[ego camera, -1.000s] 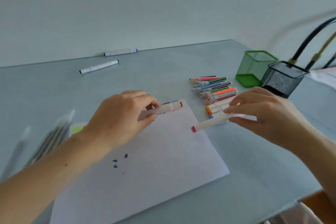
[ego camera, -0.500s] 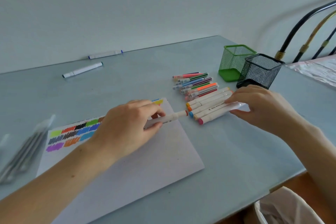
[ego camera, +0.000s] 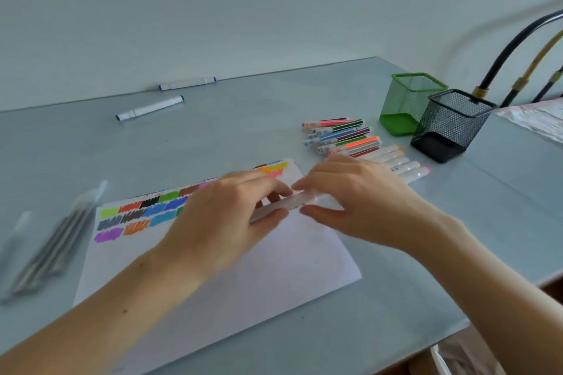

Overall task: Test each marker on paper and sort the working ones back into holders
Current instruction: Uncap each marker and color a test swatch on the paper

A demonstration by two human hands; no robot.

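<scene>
Paper (ego camera: pixel 231 268) is carrying three rows of coloured swatches along its far edge, so a good share of the testing is looking done. Sorting, by contrast, is looking unstarted: the green holder (ego camera: pixel 408 103) and the black holder (ego camera: pixel 451 125) are both standing with no marker visible in them, while a row of thin markers (ego camera: pixel 341 135) and a row of thick white markers (ego camera: pixel 402 166) are lying on the table (ego camera: pixel 243 137) beside the sheet. Two more markers (ego camera: pixel 152 106) are lying well apart near the wall.

Left hand (ego camera: pixel 219 222) is gripping one end of a white marker (ego camera: pixel 289 202) above the paper, fingers curled round the barrel. Right hand (ego camera: pixel 362 201) is pinching the other end between thumb and fingertips. Judgement: a cap is being pulled off or pushed on; which one, motion blur is making impossible to tell.
</scene>
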